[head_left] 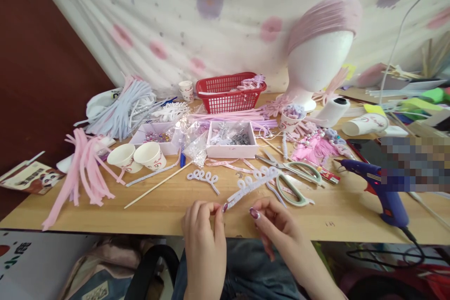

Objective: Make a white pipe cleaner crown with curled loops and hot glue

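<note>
In the head view my left hand (205,229) pinches the near end of a pale lilac pipe cleaner strip (248,186) between thumb and forefinger. The strip has a row of small loops along its upper edge and slants up to the right. Just right of that end is my right hand (281,225), apart from the strip. Its thumb and forefinger tips come close together; whether anything small is between them cannot be seen. A shorter looped pipe cleaner (204,178) lies beyond my left hand. Scissors with pale green handles (295,190) rest beside the strip's far end.
A blue glue gun (383,187) with a cord lies at right. Behind are a white box (232,151), a red basket (228,101) and a foam head (316,63). Paper cups (149,157), a wooden stick (158,185) and pink pipe cleaners (84,168) lie left.
</note>
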The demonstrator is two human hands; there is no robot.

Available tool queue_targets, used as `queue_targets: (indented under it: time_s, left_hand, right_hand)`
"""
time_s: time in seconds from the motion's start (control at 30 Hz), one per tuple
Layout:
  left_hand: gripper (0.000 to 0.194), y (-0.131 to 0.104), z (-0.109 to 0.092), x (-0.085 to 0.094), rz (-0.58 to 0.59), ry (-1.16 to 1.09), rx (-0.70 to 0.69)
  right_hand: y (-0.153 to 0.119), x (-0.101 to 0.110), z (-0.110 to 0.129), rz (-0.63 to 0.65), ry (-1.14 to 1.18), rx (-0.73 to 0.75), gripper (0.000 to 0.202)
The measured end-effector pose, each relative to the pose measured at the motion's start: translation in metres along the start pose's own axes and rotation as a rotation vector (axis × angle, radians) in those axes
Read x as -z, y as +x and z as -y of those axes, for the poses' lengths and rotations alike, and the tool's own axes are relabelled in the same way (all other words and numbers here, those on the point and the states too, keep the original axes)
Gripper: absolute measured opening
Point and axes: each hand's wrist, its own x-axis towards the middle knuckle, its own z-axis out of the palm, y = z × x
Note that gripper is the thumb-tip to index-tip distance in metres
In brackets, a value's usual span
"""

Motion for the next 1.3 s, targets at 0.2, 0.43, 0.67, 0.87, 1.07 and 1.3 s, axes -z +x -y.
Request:
queue_targets:
  time_s: [0.2, 0.43, 0.67, 0.87, 1.07, 1.3]
  left_hand:
    - [0.014, 0.003, -0.021, -0.001, -0.118, -0.146, 0.010]
    - [0.015, 0.000, -0.039, -0.011, -0.210, -0.266, 0.040]
    - [0.016, -0.002, -0.040, -0.015, -0.203, -0.308, 0.029]
    - [0.015, -0.002, -0.032, -0.011, -0.163, -0.382, 0.063]
    - [0.030, 0.010, -0.014, -0.004, 0.073, -0.754, 0.455]
    - [0.023, 0.016, -0.023, 0.004, 0.455, -1.291, 0.573]
  right_hand:
    - [-0.003, -0.020, -0.014, -0.067, -0.015, 0.127, 0.039]
    - [-0.008, -0.039, -0.019, -0.151, 0.080, 0.298, 0.017]
    - [-0.006, -0.040, -0.017, -0.237, 0.085, 0.322, 0.020]
    - [-0.002, -0.026, -0.007, -0.100, 0.107, 0.256, 0.019]
    - [-0.003, -0.017, -0.001, 0.246, 0.408, 0.032, 0.020]
    - [-0.006, -0.026, 0.001, 0.610, 0.761, -0.197, 0.039]
